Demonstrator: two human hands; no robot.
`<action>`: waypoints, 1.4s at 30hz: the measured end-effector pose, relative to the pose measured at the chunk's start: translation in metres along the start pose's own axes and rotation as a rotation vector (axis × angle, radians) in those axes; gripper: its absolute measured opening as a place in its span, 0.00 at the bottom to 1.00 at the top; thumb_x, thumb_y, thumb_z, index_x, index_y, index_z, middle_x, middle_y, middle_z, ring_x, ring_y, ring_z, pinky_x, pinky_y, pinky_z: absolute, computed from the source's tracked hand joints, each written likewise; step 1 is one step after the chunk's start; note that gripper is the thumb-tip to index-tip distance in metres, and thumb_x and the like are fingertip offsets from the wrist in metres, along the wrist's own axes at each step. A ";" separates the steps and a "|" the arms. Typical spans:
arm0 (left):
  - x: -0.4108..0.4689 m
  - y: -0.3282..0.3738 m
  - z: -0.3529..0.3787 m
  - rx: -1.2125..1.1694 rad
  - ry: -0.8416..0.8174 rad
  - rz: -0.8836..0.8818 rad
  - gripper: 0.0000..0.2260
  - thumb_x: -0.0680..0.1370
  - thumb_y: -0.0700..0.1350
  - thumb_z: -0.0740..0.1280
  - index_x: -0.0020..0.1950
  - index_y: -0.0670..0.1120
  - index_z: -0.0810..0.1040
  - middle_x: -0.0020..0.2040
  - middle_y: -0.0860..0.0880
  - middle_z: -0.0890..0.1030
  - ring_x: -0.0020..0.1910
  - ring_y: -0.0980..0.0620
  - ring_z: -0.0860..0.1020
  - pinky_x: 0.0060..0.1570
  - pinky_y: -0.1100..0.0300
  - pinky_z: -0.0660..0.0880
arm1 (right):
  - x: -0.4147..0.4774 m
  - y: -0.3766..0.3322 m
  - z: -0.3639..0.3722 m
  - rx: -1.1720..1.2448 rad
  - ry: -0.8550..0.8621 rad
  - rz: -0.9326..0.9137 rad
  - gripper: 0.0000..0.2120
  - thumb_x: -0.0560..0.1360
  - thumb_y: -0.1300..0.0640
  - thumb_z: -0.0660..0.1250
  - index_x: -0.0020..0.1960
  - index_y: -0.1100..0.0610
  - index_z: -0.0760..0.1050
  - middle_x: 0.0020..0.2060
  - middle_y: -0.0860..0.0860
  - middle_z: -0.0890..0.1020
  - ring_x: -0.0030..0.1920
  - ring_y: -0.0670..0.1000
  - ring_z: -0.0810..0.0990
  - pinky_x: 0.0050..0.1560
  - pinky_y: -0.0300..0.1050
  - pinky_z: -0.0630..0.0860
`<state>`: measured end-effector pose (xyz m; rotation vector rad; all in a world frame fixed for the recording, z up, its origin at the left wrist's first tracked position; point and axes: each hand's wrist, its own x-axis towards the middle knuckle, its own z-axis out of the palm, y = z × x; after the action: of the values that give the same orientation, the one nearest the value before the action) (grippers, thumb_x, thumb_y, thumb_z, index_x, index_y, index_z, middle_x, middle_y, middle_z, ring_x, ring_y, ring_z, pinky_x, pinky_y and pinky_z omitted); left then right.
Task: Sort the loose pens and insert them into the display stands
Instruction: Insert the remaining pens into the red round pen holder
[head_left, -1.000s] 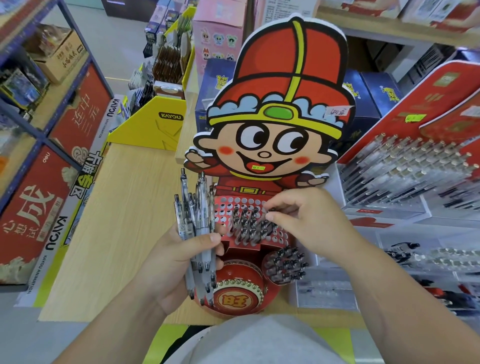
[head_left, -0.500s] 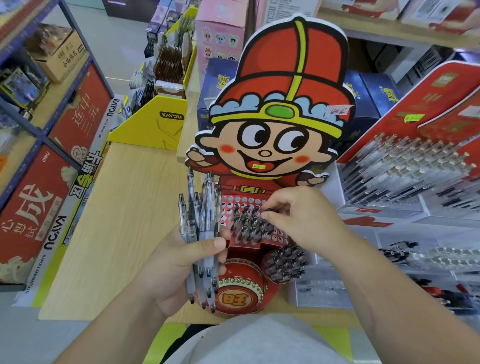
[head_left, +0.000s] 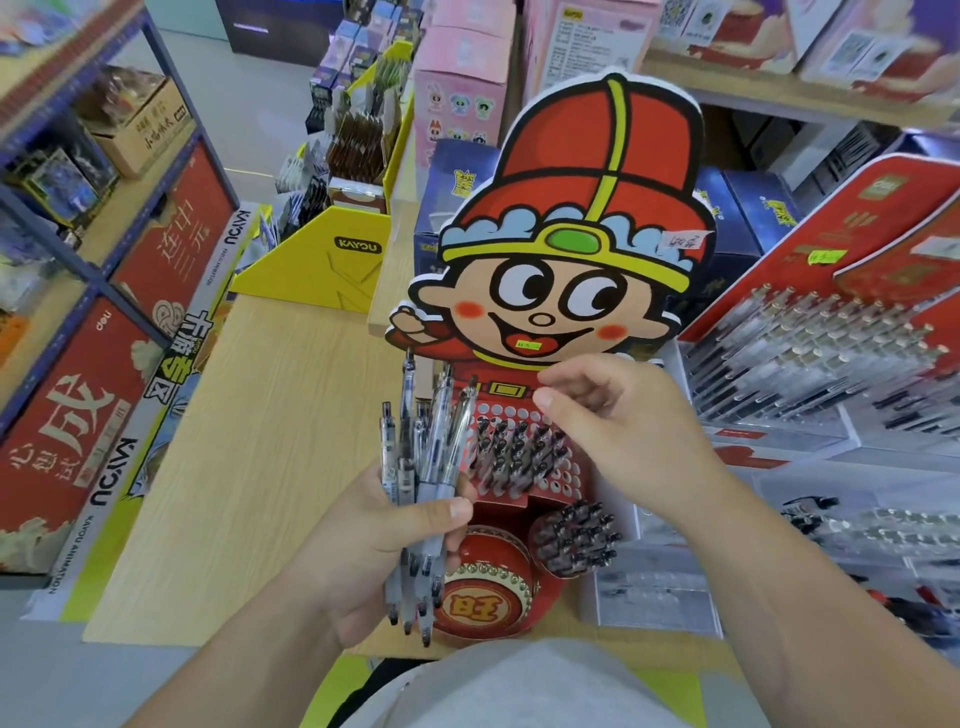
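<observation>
The wooden table (head_left: 249, 441) has open room on the left, up to the yellow box (head_left: 322, 265). The tall cartoon board (head_left: 571, 234) blocks the back of the hole panel (head_left: 511, 413). Its middle holes are full of pens (head_left: 519, 457); the top row is free. The bunch of pens (head_left: 421, 457) in the left hand (head_left: 374, 540) crowds its left edge. The red pen rack (head_left: 831, 364) closes the right.

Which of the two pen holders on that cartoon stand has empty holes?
The upper perforated panel: bare white holes show along its top rows. The round holder below it looks packed full.
</observation>
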<state>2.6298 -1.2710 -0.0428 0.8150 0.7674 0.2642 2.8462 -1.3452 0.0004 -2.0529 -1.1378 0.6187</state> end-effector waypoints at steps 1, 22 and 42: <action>0.000 0.000 0.001 0.015 -0.004 0.001 0.27 0.60 0.44 0.81 0.54 0.35 0.79 0.34 0.43 0.77 0.32 0.49 0.76 0.31 0.59 0.75 | -0.003 -0.008 0.001 0.054 0.008 0.022 0.08 0.75 0.48 0.72 0.53 0.46 0.82 0.41 0.43 0.83 0.43 0.43 0.82 0.43 0.36 0.78; -0.001 0.010 0.002 -0.055 0.014 -0.030 0.18 0.71 0.48 0.73 0.54 0.38 0.78 0.37 0.40 0.75 0.32 0.44 0.74 0.31 0.57 0.75 | -0.010 -0.027 0.014 0.769 0.034 0.374 0.02 0.76 0.63 0.71 0.48 0.61 0.79 0.36 0.55 0.83 0.35 0.50 0.83 0.35 0.40 0.80; 0.004 0.017 -0.022 -0.141 0.163 -0.023 0.12 0.73 0.47 0.71 0.50 0.39 0.82 0.35 0.40 0.76 0.30 0.44 0.75 0.29 0.56 0.75 | 0.008 -0.008 0.032 0.036 0.111 -0.040 0.08 0.75 0.56 0.73 0.54 0.49 0.83 0.42 0.41 0.84 0.45 0.40 0.82 0.49 0.34 0.78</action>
<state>2.6185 -1.2457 -0.0424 0.6565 0.8998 0.3630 2.8238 -1.3245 -0.0147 -2.0030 -1.0928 0.4964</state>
